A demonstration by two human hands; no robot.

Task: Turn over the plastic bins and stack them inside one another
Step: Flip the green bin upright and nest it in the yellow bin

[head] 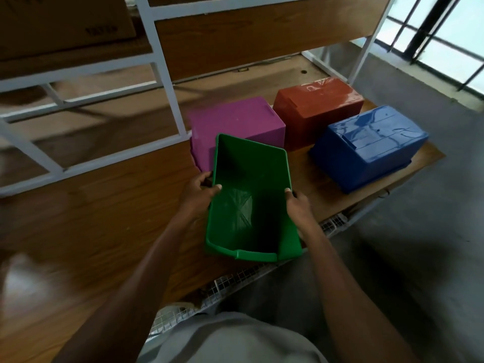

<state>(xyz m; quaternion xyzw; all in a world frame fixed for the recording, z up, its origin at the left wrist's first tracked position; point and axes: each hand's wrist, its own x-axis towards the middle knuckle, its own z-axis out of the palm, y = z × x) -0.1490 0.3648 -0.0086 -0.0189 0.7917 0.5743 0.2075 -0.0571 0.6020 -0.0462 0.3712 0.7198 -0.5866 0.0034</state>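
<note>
Head view: left hand and right hand each pinch a side wall of the upturned green bin, near the worktop edge, where it might slip off before the purple bin, red bin and blue bin, all inverted, are turned.

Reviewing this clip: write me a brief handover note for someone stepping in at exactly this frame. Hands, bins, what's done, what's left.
Left hand grips the left wall of the green bin, thumb inside. Right hand has its grip on the right wall.
Green bin is open side up, at the near edge of the wooden table.
Purple bin, red bin and blue bin sit upside down behind it, separate from each other.
Done: green bin turned over.
Left: turn over purple, red and blue, then nest all of them; nothing is stacked yet.
</note>
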